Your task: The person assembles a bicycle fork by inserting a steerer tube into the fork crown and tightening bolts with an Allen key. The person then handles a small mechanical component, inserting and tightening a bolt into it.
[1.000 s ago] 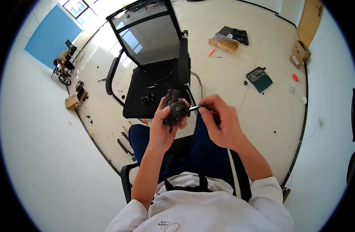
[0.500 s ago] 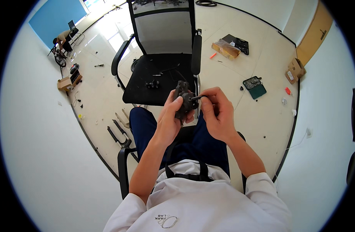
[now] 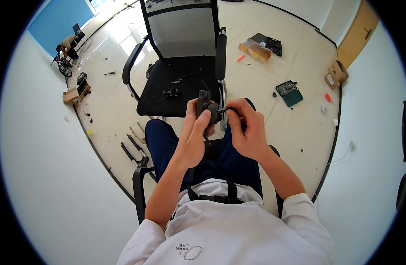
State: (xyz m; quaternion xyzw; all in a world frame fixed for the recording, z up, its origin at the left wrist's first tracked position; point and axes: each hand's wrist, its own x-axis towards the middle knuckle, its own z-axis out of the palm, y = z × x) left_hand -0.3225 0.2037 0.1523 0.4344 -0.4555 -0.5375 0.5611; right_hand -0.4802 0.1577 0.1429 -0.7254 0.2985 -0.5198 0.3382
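In my left hand, closed round its body, is a dark grey bicycle brake caliper, held upright above my lap. My right hand pinches a black hex key between thumb and fingers. The key's tip meets the round right side of the caliper; how deep it sits I cannot tell. Just beyond my hands is the black seat of an office chair. On it lie a small cluster of black parts and several thin tools or rods.
Bicycle forks lie on the floor at the left. To the right are an opened green case, a black toolbox, a plastic-wrapped box and a cardboard box. Far left, a person bends over a bicycle.
The caliper has turned a little in my left hand, showing a narrower side. My right hand has shifted slightly left with the hex key still against it. The whole view has tilted slightly.
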